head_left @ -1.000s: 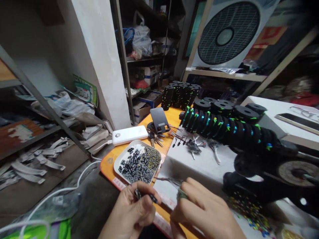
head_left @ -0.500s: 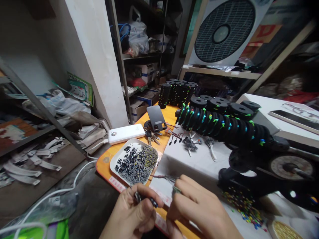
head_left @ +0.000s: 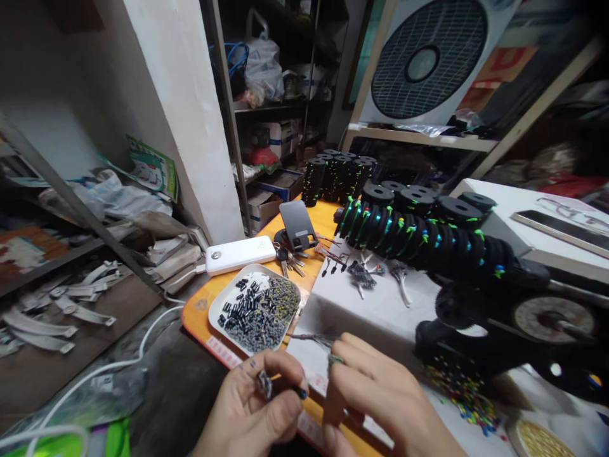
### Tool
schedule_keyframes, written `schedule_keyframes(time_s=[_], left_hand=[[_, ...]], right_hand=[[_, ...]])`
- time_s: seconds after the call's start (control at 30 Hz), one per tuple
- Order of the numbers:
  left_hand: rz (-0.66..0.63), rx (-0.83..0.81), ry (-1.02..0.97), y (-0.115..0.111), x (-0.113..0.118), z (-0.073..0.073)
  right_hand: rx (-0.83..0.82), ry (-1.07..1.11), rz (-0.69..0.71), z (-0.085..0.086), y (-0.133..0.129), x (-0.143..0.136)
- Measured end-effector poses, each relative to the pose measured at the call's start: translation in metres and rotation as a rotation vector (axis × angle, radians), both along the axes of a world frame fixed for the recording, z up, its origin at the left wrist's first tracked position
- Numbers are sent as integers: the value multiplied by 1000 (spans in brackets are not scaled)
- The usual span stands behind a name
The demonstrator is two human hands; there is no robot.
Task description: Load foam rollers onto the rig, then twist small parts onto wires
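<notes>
My left hand is closed, with a small dark cylindrical piece pinched between thumb and forefinger. A silvery-grey bit shows in the curl of its fingers. Close by on the right, my right hand has its fingers bent and thumb drawn in; a greenish ring is on one finger. What its fingertips hold, if anything, I cannot make out. Just beyond the hands lies a white tray of black cylindrical pieces and small grey and yellowish parts.
On the orange table are a white power bank, a phone stand and keys. A black geared machine with a ribbed, green-threaded roll stands at right. Coloured beads lie below it. Thin wires lie beyond my hands.
My left thumb and fingers have shifted slightly around the dark piece, showing more of the silvery bit. My right hand has tilted a little, fingers still bent.
</notes>
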State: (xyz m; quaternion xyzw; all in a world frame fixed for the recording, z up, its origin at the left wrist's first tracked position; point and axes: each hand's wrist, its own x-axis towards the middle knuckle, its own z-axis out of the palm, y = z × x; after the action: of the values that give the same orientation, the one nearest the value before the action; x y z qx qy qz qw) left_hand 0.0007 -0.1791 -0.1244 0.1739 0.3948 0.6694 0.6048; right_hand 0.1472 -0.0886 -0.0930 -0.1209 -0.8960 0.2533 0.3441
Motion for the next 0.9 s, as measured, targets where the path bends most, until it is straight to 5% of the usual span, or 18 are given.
schedule_keyframes(time_s=[0.23,0.53,0.77,0.9], left_hand=[[-5,35,14,0,-2,-6],[4,53,72,-2,-3,-6],[33,85,181,-1,-3,-6],[66,123,259,-1,-3,-9]], right_hand=[[1,-60,38,5,1,1],[7,99,9,-12,-1,-5],[-43,-93,70,14,5,6],[5,-136,-55,15,0,3]])
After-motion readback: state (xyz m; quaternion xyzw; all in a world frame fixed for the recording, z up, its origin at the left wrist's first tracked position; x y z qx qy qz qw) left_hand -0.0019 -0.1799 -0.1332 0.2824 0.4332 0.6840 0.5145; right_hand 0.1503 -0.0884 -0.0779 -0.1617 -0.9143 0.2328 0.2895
